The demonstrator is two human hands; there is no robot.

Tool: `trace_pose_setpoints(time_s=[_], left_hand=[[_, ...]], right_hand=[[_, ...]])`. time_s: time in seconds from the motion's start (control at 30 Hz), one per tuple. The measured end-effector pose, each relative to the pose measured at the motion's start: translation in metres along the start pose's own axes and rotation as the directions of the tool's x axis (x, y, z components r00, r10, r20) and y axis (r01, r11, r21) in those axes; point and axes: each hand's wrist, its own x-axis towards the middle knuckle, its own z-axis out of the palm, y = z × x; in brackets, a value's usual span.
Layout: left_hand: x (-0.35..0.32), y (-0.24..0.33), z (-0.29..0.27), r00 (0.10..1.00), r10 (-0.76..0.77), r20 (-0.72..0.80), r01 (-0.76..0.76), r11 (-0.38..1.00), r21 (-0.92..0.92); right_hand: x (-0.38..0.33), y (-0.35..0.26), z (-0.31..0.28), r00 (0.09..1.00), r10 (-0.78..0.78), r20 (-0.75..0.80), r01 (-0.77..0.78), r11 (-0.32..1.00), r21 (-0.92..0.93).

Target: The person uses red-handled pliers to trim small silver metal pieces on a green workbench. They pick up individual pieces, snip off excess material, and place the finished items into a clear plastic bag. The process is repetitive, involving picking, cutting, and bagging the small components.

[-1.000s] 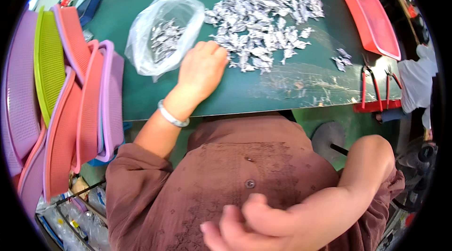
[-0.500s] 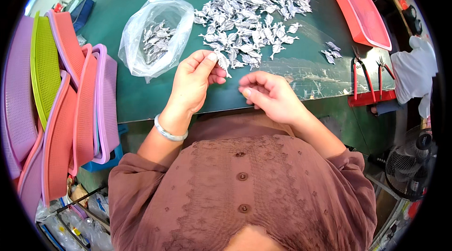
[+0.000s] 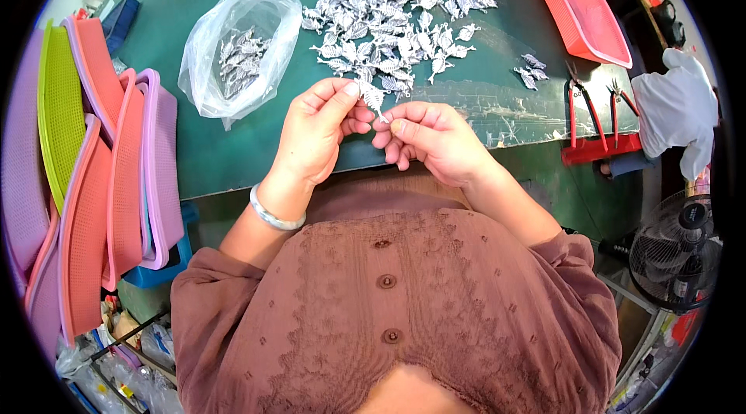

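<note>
Between thumb and forefinger of my left hand (image 3: 317, 123) is a silver leaf-shaped metal piece (image 3: 373, 97). The fingertips of my right hand (image 3: 437, 138) pinch the narrow lower tip of that same piece. A loose heap of similar leaf-shaped pieces (image 3: 388, 22) lies on the green table (image 3: 233, 161) just beyond my hands. More of them sit inside an open clear plastic bag (image 3: 281, 57) to the left. A few pieces (image 3: 531, 72) lie apart on the right.
Stacked purple, pink and green plastic baskets (image 3: 161, 173) stand at the left. A pink basket (image 3: 579, 18) rests at the far right, with red-handled pliers (image 3: 588, 111) nearer me. Beyond the table's right edge are a white cloth (image 3: 674, 107) and a black fan (image 3: 674, 251).
My right hand has moved left and closed on the tip of the leaf-shaped piece. My left hand still holds it. The whole view has shifted slightly.
</note>
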Motion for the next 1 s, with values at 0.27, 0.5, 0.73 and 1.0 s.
trace_pose_setpoints(time_s=[0.27,0.5,0.73,1.0], left_hand=[[-0.001,-0.004,-0.003,1.0,-0.013,-0.028,0.013,1.0,-0.018],[0.0,-0.005,-0.003,1.0,-0.007,0.008,0.007,0.999,-0.045],[-0.001,-0.008,-0.003,1.0,-0.016,0.021,0.017,0.996,-0.085],[-0.002,-0.006,-0.003,0.992,-0.028,0.127,0.048,0.987,-0.152]], right_hand=[[0.002,0.004,-0.003,0.999,0.027,0.043,-0.034,0.985,0.172],[0.006,0.005,-0.006,0.992,0.043,0.121,-0.074,0.961,0.267],[0.006,0.008,-0.005,0.991,0.038,0.124,-0.068,0.969,0.239],[0.008,0.011,-0.003,0.998,0.005,0.064,-0.021,0.968,0.252]])
